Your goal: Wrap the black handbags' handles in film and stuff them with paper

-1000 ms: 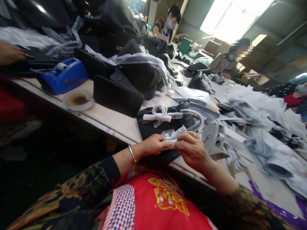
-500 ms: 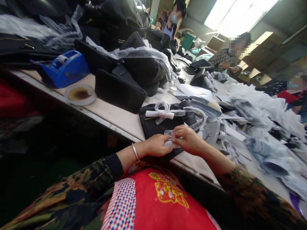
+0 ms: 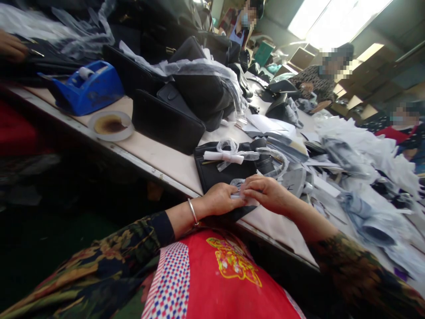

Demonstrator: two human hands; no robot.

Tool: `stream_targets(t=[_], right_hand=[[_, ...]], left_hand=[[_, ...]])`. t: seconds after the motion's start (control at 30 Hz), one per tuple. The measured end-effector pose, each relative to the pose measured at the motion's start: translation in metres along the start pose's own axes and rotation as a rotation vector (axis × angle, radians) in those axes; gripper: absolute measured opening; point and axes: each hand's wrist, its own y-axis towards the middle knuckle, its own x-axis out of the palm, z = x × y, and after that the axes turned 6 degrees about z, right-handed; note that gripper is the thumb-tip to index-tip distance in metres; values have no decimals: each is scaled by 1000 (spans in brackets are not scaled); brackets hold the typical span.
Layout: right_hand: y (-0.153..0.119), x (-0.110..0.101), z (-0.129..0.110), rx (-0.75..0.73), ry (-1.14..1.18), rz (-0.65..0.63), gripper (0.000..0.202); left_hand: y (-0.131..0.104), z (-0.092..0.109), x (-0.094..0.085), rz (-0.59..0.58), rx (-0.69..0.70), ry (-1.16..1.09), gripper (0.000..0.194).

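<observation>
A black bag [image 3: 212, 172] lies at the table's near edge. On its upper part sits a roll of white wrapping [image 3: 223, 157] with a clear plastic loop; a plastic-wrapped handle [image 3: 280, 165] curves at its right. Over the bag's near side, my left hand [image 3: 222, 199] pinches a small white wrapped piece [image 3: 236, 195]. My right hand [image 3: 262, 191] closes its fingers on the same piece from the right, touching its pale wrapping. Fingers partly hide the piece.
A blue tape dispenser [image 3: 86, 91] and a tape roll [image 3: 111, 126] stand at left on the table [image 3: 166, 165]. Black bags [image 3: 168, 119] rise behind. White wrapping [image 3: 358, 137] heaps at right. Another person's hand [image 3: 11, 46] is at far left; several people work beyond.
My right fingers have folded over the pale wrapping, and my left thumb has shifted right along the piece. Another person's hand has come in at the far left. The view has shifted slightly.
</observation>
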Motion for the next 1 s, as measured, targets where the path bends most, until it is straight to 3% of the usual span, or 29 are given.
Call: stream_targets(t=[0.1, 0.27, 0.4, 0.6, 0.7, 0.83, 0.93, 1.0], right_hand=[[4, -14, -3, 25, 5, -80, 23], [8, -19, -16, -14, -76, 116, 20], [9, -12, -28, -154, -311, 124, 23], [3, -7, -27, -212, -577, 183, 19], [-1, -7, -23, -205, -553, 178, 20], [0, -4, -11, -57, -337, 216, 19], [4, -2, 2, 37, -204, 153, 21], [8, -3, 6, 17, -225, 69, 21]], left_hand=[[-1, 2, -1, -2, -12, -11, 45], [-1, 3, -2, 7, -14, -9, 52], [0, 2, -2, 2, 3, 19, 50], [1, 0, -2, 10, -23, 9, 46], [1, -1, -2, 4, -26, 6, 46], [1, -2, -2, 6, -10, 16, 47], [1, -3, -1, 3, 0, 29, 47], [1, -3, 0, 4, 2, 42, 46]])
